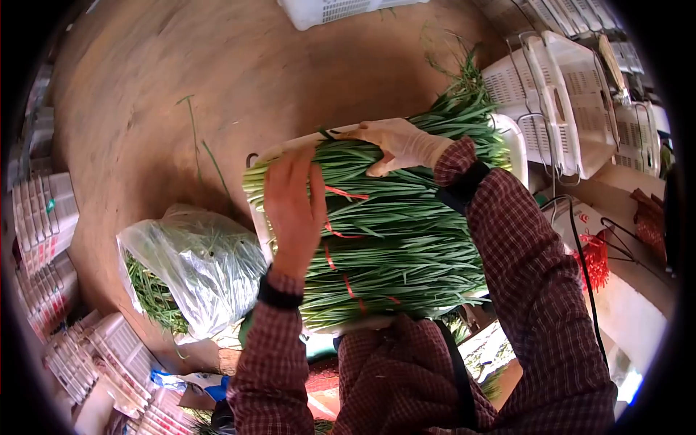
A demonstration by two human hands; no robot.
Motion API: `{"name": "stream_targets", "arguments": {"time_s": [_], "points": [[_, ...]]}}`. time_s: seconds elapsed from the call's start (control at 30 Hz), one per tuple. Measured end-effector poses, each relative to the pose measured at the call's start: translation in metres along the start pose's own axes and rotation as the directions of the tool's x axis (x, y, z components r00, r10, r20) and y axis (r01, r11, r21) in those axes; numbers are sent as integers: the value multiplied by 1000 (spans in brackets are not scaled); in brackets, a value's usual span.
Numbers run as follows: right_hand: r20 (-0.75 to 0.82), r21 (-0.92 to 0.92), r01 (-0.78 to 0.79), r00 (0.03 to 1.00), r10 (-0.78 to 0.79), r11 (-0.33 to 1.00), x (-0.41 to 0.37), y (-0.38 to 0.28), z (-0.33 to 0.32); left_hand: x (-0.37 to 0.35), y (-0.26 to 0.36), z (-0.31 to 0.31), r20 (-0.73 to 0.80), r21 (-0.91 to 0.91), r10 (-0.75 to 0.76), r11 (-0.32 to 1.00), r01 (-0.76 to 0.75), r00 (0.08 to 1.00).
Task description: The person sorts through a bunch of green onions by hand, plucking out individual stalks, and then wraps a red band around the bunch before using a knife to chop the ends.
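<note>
Long green stalks (pixel 406 250) lie side by side in bundles with red ties (pixel 344 234), filling a white crate (pixel 516 145). Over the pale stalk ends at the crate's upper left, my left hand (pixel 292 199) rests with its fingers close together; what lies under them is hidden. My right hand (pixel 391 145), in a whitish glove, is on the top bundle near the crate's far edge. Its thumb and fingers are spread apart over the leaves, and I cannot make out a firm grip.
A clear plastic bag (pixel 210 268) of greens stands on the floor left of the crate. White crates are stacked at the right (pixel 554 109) and left (pixel 47 217). Another white crate (pixel 341 9) is at the top. Loose stalks lie on the brown floor (pixel 145 109).
</note>
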State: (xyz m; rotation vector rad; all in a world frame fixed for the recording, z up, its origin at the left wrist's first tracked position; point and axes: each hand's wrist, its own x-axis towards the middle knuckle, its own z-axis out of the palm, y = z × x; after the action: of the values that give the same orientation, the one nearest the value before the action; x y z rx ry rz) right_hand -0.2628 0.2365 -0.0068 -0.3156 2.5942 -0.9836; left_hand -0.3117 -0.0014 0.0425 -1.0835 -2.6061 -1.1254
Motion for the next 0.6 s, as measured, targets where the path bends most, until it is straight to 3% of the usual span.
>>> {"name": "stream_targets", "arguments": {"time_s": [0.07, 0.13, 0.27, 0.43, 0.6], "points": [[-11, -41, -35, 999, 35, 999, -2, -8, -3, 20, -28, 36, 59, 146, 68, 986, -76, 996], [-87, -334, -35, 996, 6, 942, -12, -15, -9, 8, -50, 59, 307, 329, -119, 944, 12, 944], [-190, -443, -199, 974, 125, 874, -32, 0, 6, -5, -49, 67, 178, 330, -110, 943, 46, 978], [-357, -300, -365, 900, 251, 881, -71, 16, 29, -10, -46, 73, 191, 293, -150, 952, 89, 970], [-360, -232, -508, 837, 412, 829, -76, 11, 41, -6, -48, 75, 286, 331, -209, 937, 108, 935]]}}
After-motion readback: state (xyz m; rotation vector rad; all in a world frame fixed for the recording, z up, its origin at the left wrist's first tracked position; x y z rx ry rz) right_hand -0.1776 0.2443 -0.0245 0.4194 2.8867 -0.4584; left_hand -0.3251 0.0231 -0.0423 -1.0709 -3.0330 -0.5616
